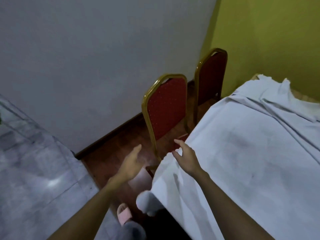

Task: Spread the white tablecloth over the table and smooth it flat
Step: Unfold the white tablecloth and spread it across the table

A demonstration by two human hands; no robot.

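Smoothing is your step: right hand (186, 157) fingers spread loose over the tablecloth (242, 153) corner beneath them, left hand (130, 162) released, holding nothing; next, flatten the far folds.

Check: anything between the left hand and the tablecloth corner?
Nothing visible. The left hand hangs open over the floor just left of the tablecloth corner, with only air between them. The nearer red chair stands behind that gap, not in it. The right hand already rests at the corner.
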